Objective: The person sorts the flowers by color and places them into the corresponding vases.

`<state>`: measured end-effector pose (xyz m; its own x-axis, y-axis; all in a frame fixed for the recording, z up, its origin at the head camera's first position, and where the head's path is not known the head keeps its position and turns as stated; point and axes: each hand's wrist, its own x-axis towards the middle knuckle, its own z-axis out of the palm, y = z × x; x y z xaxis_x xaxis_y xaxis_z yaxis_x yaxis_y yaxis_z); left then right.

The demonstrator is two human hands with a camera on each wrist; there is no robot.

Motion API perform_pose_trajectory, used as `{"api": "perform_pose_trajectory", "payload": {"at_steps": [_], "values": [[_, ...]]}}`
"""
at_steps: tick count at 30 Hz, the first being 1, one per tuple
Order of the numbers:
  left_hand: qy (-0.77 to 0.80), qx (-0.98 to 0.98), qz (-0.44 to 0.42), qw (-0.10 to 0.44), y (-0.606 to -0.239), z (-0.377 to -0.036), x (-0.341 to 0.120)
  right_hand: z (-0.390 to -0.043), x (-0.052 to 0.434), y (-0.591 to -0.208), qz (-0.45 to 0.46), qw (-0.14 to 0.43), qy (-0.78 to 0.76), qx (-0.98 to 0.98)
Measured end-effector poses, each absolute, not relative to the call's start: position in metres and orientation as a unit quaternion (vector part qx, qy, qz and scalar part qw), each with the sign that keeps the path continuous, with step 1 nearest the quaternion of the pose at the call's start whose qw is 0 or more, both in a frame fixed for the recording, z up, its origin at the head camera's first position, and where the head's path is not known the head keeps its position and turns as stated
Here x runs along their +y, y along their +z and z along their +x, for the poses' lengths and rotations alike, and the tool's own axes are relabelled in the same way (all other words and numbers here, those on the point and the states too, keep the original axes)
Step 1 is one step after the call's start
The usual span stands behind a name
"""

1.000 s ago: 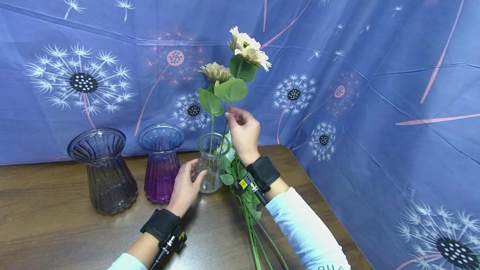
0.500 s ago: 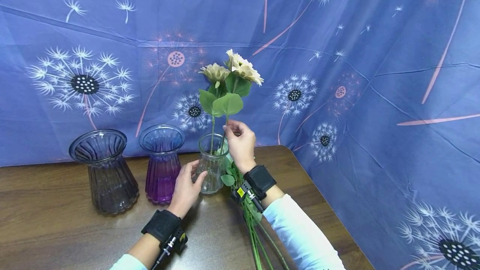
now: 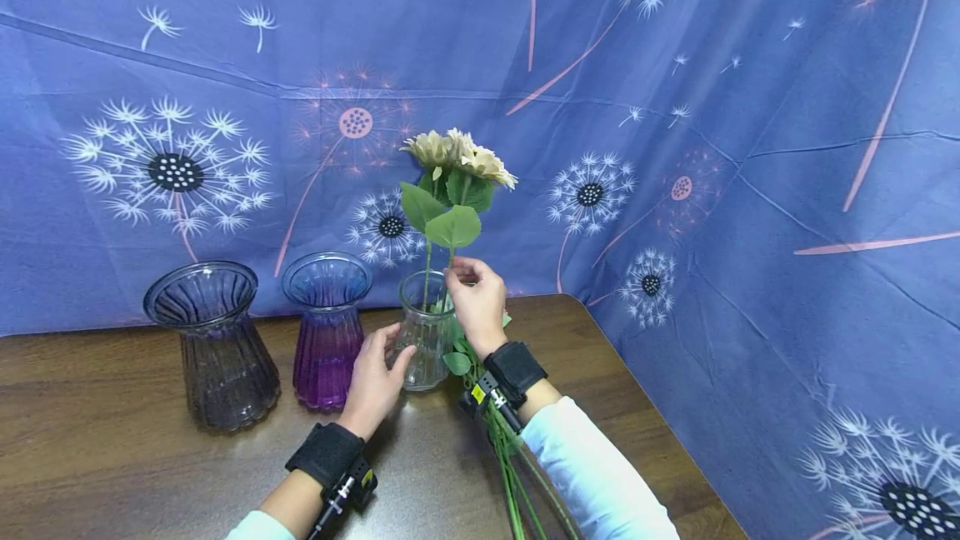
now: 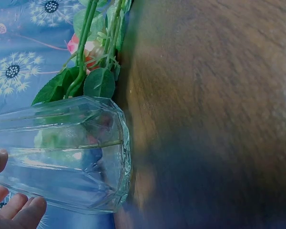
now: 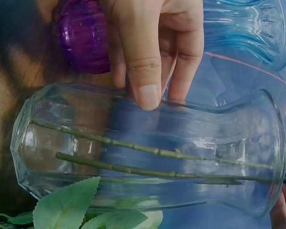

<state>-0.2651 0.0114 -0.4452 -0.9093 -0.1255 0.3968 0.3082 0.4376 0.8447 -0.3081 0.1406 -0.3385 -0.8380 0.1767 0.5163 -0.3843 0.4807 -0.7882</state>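
My left hand (image 3: 375, 382) holds the side of a clear glass vase (image 3: 426, 357), thumb in front and fingers along the left side. In the right wrist view, the thumb of that left hand (image 5: 148, 52) lies against the upright vase's wall. My right hand (image 3: 480, 307) pinches the stem of a cream artificial flower (image 3: 483, 163) just above the vase's rim. Another cream flower (image 3: 427, 150) stands in the vase beside it. Two green stems (image 5: 155, 150) show through the glass; one reaches the base, while the other's tip ends a little above it.
A purple-blue glass vase (image 3: 327, 348) and a grey glass vase (image 3: 225, 365) stand to the left on the wooden table (image 3: 90, 423). Several more flower stems (image 3: 510, 473) lie right of the clear vase, partly under my right forearm. A blue dandelion-print cloth (image 3: 300, 7) hangs behind.
My right hand has come down toward the vase's rim, lowering the flower and its stem deeper into the glass. Its bloom is now level with the other one. My left hand keeps its place.
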Motion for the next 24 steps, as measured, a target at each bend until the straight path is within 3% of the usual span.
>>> {"api": "perform_pose_trajectory", "payload": {"at_steps": [24], "values": [[-0.536,-0.812,-0.062,0.223,-0.4486,-0.2623,0.0127,-0.308,0.1408,-0.3374,0.037,0.277,0.483,-0.83]]}}
